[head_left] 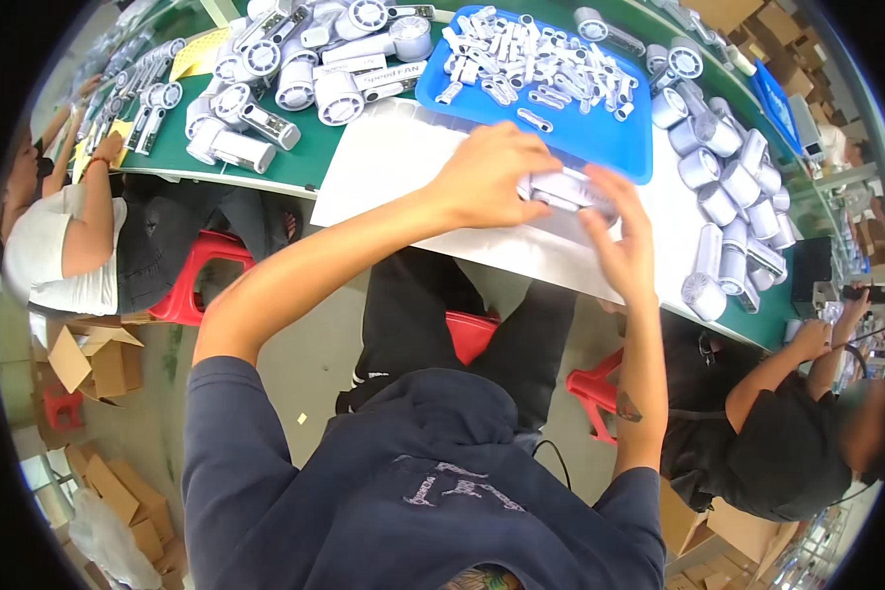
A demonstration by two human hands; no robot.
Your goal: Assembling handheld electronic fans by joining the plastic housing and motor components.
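Observation:
Over the near edge of the white sheet (383,147), my two hands are at a pale grey handheld fan (565,187) lying crosswise between them. My left hand (497,177) is closed on its left end, thumb below and fingers above. At the right end is my right hand (624,231), its thumb and fingers curved around the fan and smeared by motion; how firmly they grip I cannot make out. Just beyond, a blue tray (590,143) bears many small grey-white plastic parts (536,59).
Piled handheld fans (339,93) lie on the green table (300,162) at left. More grey fan bodies (742,187) line the right side. People sit at both sides, one on a red stool (202,280). Cardboard boxes (98,359) stand on the floor.

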